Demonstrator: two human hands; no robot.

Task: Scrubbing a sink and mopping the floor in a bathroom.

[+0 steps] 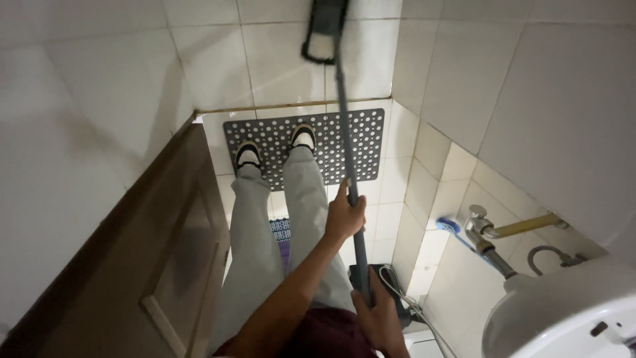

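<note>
Grey mop pole (347, 159) is gripped by both hands, left hand (344, 215) farther along, right hand (377, 315) nearer, mop head (326, 33) against the far tiled wall (265, 59).

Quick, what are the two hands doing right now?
Left hand: closed around the grey mop pole, higher up.
Right hand: closed around the same pole, lower down.

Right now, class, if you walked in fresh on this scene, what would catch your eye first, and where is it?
A long grey mop handle runs up the middle, gripped by the left hand higher up and the right hand lower down, its mop head pressed to the white wall tiles. Below stands a grey mat full of round holes, with two black-and-white shoes on it.
</note>
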